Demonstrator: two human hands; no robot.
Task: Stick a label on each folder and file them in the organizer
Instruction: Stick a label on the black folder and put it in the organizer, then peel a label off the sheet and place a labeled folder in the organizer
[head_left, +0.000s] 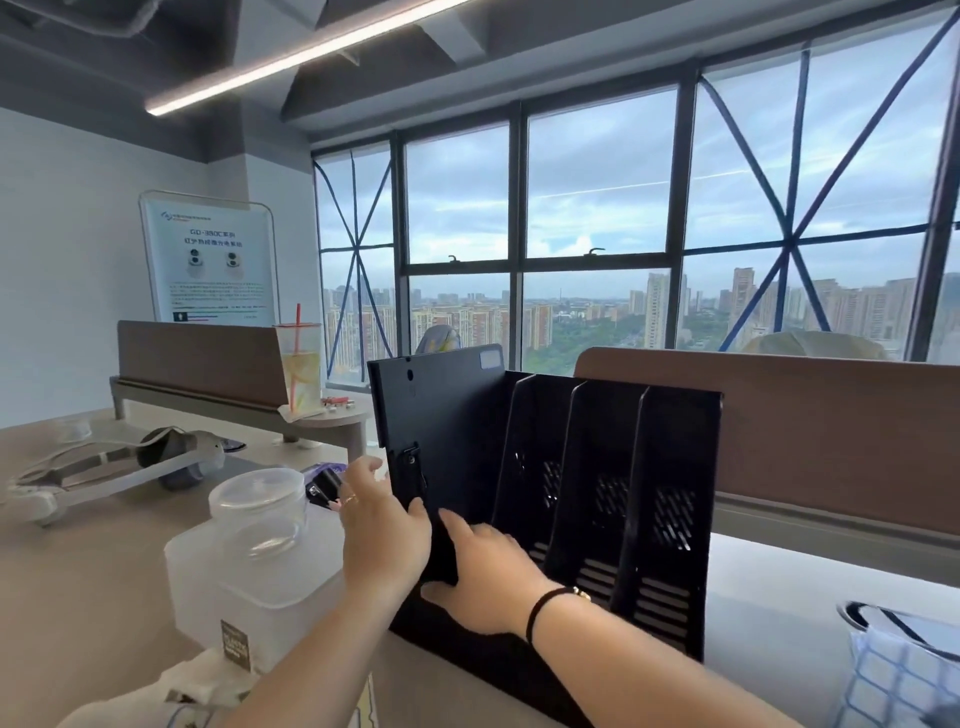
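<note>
Hands, left (382, 530) and right (488, 571), fingers straight, press folder (447, 415) upright into organizer (670, 467) leftmost slot.

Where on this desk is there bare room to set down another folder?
Bare desk lies right of the black organizer, up to the wooden partition. The near left corner is also bare, before the plastic jar. The left side is crowded: jar, white headset, drink cup. Both hands rest at the folder in the organizer's leftmost slot.
</note>
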